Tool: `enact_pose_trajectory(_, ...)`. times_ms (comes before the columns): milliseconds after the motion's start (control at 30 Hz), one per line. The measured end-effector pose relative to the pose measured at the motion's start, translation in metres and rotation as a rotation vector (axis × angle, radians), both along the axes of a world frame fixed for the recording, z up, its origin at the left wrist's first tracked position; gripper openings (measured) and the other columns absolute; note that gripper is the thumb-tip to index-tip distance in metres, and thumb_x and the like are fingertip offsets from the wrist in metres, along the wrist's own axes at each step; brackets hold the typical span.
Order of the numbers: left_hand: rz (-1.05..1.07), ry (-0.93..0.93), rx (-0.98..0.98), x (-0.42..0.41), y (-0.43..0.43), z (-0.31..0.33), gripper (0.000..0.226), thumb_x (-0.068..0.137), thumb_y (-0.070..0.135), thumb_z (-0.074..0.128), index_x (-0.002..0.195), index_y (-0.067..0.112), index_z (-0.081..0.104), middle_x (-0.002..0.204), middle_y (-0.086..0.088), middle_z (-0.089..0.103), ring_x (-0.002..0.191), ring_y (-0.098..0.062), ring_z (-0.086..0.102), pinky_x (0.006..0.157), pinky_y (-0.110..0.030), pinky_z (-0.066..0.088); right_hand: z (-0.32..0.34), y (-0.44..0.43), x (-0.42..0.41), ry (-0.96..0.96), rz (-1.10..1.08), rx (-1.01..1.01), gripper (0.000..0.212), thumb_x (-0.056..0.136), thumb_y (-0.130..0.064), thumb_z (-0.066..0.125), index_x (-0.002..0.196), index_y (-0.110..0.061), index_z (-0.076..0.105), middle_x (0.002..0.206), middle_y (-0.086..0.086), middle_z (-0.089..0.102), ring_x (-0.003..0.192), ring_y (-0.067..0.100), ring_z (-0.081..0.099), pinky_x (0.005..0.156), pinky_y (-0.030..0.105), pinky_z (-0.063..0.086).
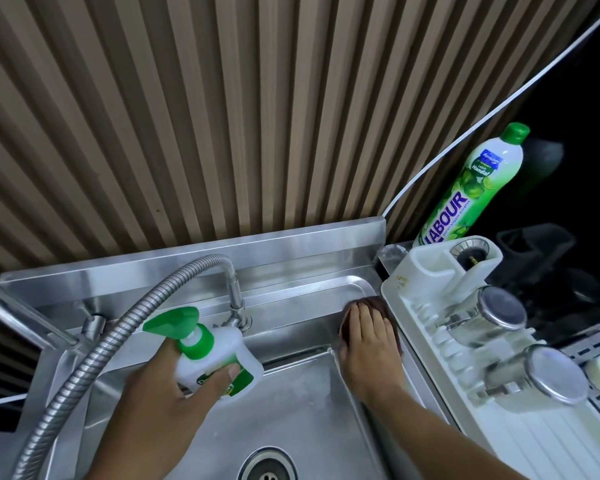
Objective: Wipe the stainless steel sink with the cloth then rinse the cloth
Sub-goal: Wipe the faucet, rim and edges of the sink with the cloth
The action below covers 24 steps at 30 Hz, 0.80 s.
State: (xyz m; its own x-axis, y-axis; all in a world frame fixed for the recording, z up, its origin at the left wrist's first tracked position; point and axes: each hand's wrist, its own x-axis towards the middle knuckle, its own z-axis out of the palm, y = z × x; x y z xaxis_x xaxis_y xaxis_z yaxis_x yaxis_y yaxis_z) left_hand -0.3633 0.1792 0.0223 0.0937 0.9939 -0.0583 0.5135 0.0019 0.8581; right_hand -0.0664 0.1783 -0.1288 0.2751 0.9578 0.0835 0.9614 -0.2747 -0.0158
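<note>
Hands were apart over the stainless steel sink (302, 403), each busy with its own item. At left, the left hand (174, 386) gripped a white spray bottle (219, 358) with a green trigger head, fingers curled round its body and the thumb pressed on its green label, holding it above the rear left part of the basin. A ribbed metal hose (94, 355) arced from the lower left up and over to the tap fitting just behind the bottle. The drain (267, 465) showed at the bottom edge of the basin, between the two forearms.

Further right, the right hand (368, 341) lay flat with fingers straight and close together, pressing the dark brown cloth (374, 300) onto the raised ledge at the sink's rear right corner. The cloth showed only past the fingertips and along the hand's right side.

Just beside it, a white dish rack (426, 306) sat on the desk, carrying two glass jars with metal lids, one (503, 310) behind the other (555, 372), both on their sides. A green-capped dish liquid bottle (471, 188) marked "LABOUR" stood behind the rack, against the slatted wall (222, 116), where a white cable (465, 133) climbed toward the upper right.
</note>
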Motion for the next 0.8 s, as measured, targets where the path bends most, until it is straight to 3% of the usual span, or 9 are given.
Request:
enact_pose_trajectory(167,-0.001,-0.007,0.006,-0.001,0.001,-0.002,0.039,0.072,0.025,0.087,0.098,0.038,0.061,0.081,0.037,0.065,0.074,0.008,0.062,0.064,0.003,0.039,0.001,-0.025,0.008,-0.114,0.083,-0.030,0.068,0.078,-0.010,0.023,0.141,0.010,0.041,0.133,0.028,0.056,0.119,0.046,0.056,0.100,0.053,0.053)
enact_pose_trajectory(267,-0.010,-0.010,0.016,-0.001,0.002,-0.004,0.036,0.074,0.026,0.087,0.097,0.037,0.061,0.083,0.037,0.065,0.077,0.009,0.062,0.065,0.003,0.039,0.007,-0.002,0.008,-0.109,0.065,-0.081,0.070,0.077,-0.013,0.038,0.141,0.015,0.044,0.132,0.031,0.057,0.120,0.047,0.058,0.102,0.053,0.052)
enact_pose_trajectory(333,-0.008,-0.015,0.015,-0.001,0.002,-0.004,0.035,0.074,0.024,0.086,0.096,0.035,0.061,0.083,0.037,0.065,0.076,0.010,0.062,0.064,0.003,0.038,0.011,0.018,0.007,-0.085,0.063,-0.107,0.079,0.076,-0.011,0.054,0.149,0.013,0.035,0.145,0.028,0.049,0.133,0.044,0.050,0.114,0.050,0.041)
enact_pose_trajectory(467,0.003,-0.013,0.009,-0.001,0.002,-0.006,0.034,0.074,0.024,0.086,0.096,0.034,0.062,0.084,0.036,0.066,0.075,0.008,0.062,0.063,0.003,0.039,0.018,0.045,0.006,-0.030,0.046,-0.198,0.089,0.091,-0.017,0.052,0.159,0.003,-0.002,0.167,0.019,0.010,0.155,0.035,0.011,0.127,0.044,0.007)
enact_pose_trajectory(800,0.014,-0.015,0.007,-0.003,0.001,-0.003,0.037,0.072,0.023,0.088,0.096,0.035,0.062,0.079,0.037,0.066,0.073,0.011,0.063,0.062,0.003,0.040,0.046,0.095,-0.001,0.129,-0.219,-0.326,0.094,0.093,-0.026,0.051,0.156,0.006,-0.010,0.167,0.023,-0.006,0.155,0.042,-0.005,0.127,0.047,0.004)
